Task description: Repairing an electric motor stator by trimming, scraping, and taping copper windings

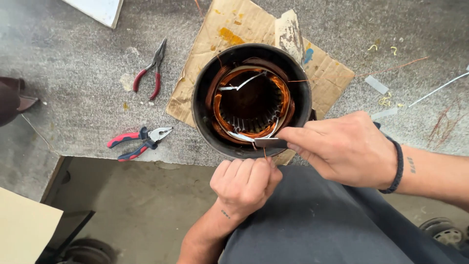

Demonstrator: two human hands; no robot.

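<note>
Your right hand [347, 149] pinches a flat grey strip [270, 143] between thumb and fingers, its tip at the 6 o'clock rim of the stator [251, 100]. Your left hand [245, 185] sits just below it, fingers curled shut on a thin copper wire [265, 152] rising toward the strip. The stator stands open-end up on a cardboard sheet [327, 73] on the desk [73, 88], close to the near edge, with copper windings [281, 93] and white insulation strips [242, 85] inside the bore.

Hazards, as judged from this position:

- The strip edge bears near the windings. A slip of the right hand could scrape wire enamel and cause a short.
- Excess pull by the left hand could snap the wire or drag it out of its slot.
- The stator is near the desk edge. A downward push at 6 o'clock could tip it toward your lap.
- The needle-nose pliers [150, 72] at 10 o'clock and the combination pliers [139, 142] at 9 o'clock lie well apart from both hands. The latter are near the edge and could be knocked off.
</note>
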